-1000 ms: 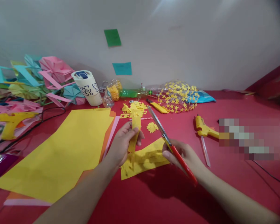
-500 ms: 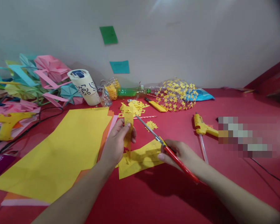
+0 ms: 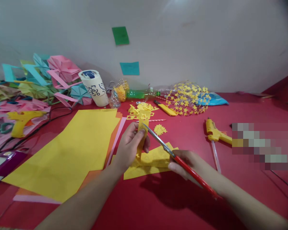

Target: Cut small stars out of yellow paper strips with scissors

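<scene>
A narrow yellow paper strip [image 3: 143, 119] stands upright in my left hand [image 3: 132, 142], pinched between thumb and fingers. My right hand [image 3: 189, 163] is closed around the red-handled scissors [image 3: 166, 148]. Their blade tips touch or overlap the strip's right edge just above my left thumb; the blades look nearly together. Below both hands lie yellow paper pieces [image 3: 156, 158] on the red tabletop. Beyond the scissors is a small pile of cut yellow stars [image 3: 160, 129]. Farther back sit yellow scraps with star-shaped holes [image 3: 144, 108].
Large yellow sheets [image 3: 86, 137] lie left over orange and pink ones. A white tumbler [image 3: 94, 89], a yellow cutter [image 3: 167, 109] and a star-covered clear bottle piece [image 3: 188, 97] stand behind. Glue guns lie at right [image 3: 213, 132] and left [image 3: 21, 121]. Folded paper shapes [image 3: 62, 72] fill the back left.
The scissor tips have come onto the strip, where a gap showed before. The whole view has shifted, so most things appear a little farther right.
</scene>
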A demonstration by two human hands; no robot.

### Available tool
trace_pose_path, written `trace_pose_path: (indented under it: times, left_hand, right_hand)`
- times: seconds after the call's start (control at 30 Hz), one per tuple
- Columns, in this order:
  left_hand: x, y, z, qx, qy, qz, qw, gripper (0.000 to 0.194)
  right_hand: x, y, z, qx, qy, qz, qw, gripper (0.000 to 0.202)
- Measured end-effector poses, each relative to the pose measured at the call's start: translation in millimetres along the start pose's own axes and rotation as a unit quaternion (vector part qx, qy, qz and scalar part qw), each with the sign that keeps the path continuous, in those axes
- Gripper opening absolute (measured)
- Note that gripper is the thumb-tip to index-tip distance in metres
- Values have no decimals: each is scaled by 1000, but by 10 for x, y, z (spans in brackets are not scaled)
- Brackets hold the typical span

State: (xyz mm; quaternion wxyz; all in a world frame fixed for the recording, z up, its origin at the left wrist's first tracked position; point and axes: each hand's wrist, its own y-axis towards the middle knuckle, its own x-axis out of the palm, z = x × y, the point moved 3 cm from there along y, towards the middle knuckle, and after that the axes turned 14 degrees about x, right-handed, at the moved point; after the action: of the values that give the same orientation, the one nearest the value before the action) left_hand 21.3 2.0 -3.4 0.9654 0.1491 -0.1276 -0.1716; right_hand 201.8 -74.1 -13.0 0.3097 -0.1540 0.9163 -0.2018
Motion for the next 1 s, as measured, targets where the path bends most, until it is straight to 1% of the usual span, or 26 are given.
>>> trace_pose_path:
  times: [0.2,0.33,0.5,0.7,0.83,1.0]
  left_hand:
    - [38,-23,7,3,-26,-6,1000,11]
    - [57,-42,17,-11,-41,-1,999,7]
    - [62,-53,10,-24,-48,5,999,10]
    - [63,-64,-22,-30,-58,10,998,12]
    - [63,-66,-26,-34,-63,9,997,12]
    - [63,-64,-15,-27,-71,0,997,11]
  right_hand:
    - [-9,-25,-38,5,20,-18,1000,44]
    - [-12,-28,-65,12,25,-29,999,42]
    - [-14,-33,-86,23,21,-27,999,41]
    - [6,-61,-106,47,46,-47,997,42]
    - [3,-63,-123,38,48,-36,997,45]
    - [5,-56,-114,46,51,-43,997,43]
